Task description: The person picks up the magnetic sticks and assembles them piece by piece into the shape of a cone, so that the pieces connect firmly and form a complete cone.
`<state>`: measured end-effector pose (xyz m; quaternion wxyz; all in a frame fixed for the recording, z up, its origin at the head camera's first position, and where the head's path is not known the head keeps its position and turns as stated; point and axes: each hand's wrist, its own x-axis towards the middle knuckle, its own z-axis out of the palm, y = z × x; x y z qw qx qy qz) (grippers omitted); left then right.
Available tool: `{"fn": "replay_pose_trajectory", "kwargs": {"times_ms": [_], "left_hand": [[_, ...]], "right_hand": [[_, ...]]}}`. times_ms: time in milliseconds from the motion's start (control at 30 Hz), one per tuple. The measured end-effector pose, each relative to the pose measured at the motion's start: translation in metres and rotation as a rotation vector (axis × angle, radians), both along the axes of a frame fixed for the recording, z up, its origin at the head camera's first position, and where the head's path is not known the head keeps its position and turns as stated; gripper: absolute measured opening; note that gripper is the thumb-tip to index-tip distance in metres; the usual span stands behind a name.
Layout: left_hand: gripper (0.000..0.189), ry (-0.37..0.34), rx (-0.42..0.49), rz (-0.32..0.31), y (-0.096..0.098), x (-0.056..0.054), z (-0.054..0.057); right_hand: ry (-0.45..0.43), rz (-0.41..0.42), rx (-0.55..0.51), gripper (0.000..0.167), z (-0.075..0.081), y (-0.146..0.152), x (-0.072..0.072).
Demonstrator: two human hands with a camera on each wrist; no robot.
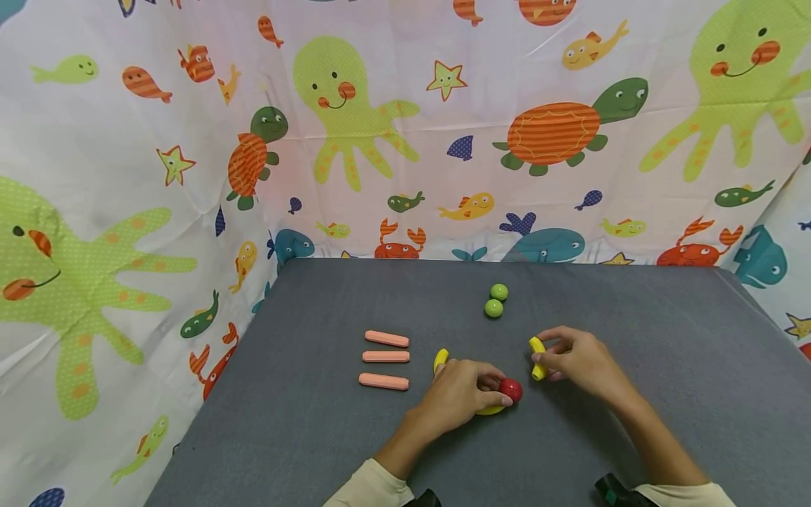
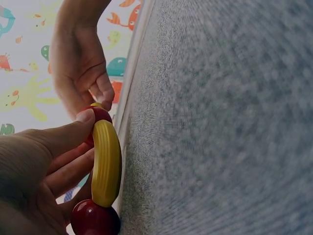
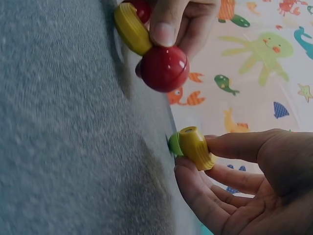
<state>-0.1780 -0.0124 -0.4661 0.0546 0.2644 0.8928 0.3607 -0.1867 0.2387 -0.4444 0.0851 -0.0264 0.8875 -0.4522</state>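
My left hand (image 1: pixel 457 394) pinches a glossy red ball (image 1: pixel 510 390) between thumb and fingers. That ball sits at the end of a curved, ribbed yellow piece (image 2: pixel 106 164), whose other end meets a second red ball (image 2: pixel 95 218). In the head view another yellow piece (image 1: pixel 441 359) sticks out behind the left hand, which partly hides the assembly. To the right, my right hand (image 1: pixel 579 359) grips a separate short, curved yellow piece (image 3: pixel 196 148) between thumb and fingers. A hole shows in its end in the right wrist view. A small gap separates it from the held red ball.
Three salmon-pink rods (image 1: pixel 385 357) lie in a stacked row left of the hands. Two green balls (image 1: pixel 493 308) rest farther back on the grey cloth-covered table (image 1: pixel 317 436). Behind and to the left hangs a curtain (image 1: pixel 393 63) printed with sea animals.
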Motion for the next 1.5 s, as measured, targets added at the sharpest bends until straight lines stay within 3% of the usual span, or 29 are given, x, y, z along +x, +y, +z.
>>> {"fn": "replay_pose_trajectory", "kwargs": {"times_ms": [267, 1033, 1233, 1333, 1500], "left_hand": [[0.027, 0.003, 0.0, -0.005, 0.001, 0.0, 0.0], [0.026, 0.005, -0.02, -0.016, 0.001, 0.002, 0.0], [0.029, -0.018, 0.06, -0.028, -0.003, -0.003, 0.0], [0.028, -0.008, 0.081, -0.006, -0.007, -0.006, 0.001], [0.027, 0.027, 0.074, 0.091, -0.016, -0.01, 0.003]], "right_hand": [[-0.018, 0.021, -0.067, 0.045, -0.003, -0.011, 0.001], [-0.041, 0.041, -0.065, 0.045, -0.004, -0.019, 0.004], [-0.049, 0.051, -0.066, 0.045, -0.004, -0.015, 0.003], [-0.059, 0.044, -0.063, 0.044, -0.004, -0.013, 0.003], [-0.06, 0.037, -0.039, 0.043, -0.004, -0.009, 0.002]]}}
